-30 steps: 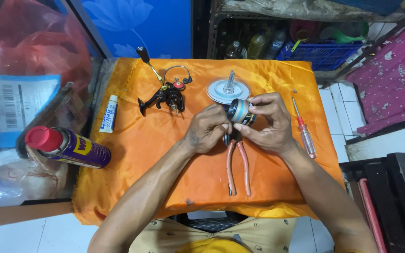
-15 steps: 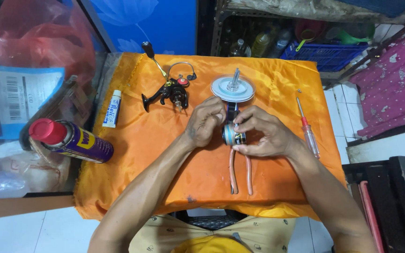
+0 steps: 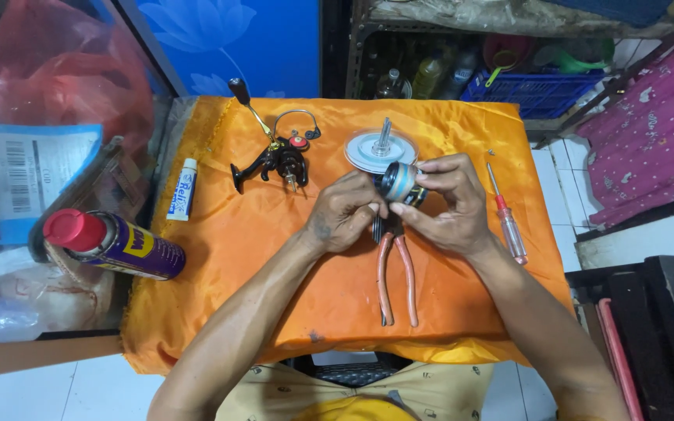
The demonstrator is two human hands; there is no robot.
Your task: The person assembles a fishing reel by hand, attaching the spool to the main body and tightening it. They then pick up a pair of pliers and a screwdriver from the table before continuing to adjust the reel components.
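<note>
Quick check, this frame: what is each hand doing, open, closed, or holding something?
Left hand: closed on the near side of the small round spool.
Right hand: closed on the same spool, above the pliers.

Small repair workshop: pliers point(image 3: 396, 273), screwdriver point(image 3: 506, 218), spray can point(image 3: 115, 244), cluttered shelf point(image 3: 501, 54).

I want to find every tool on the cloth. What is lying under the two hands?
Under the left hand and right hand, which hold a small spool, lie pliers on the orange cloth. Their orange handles show; the hands cover the plier head.
</note>
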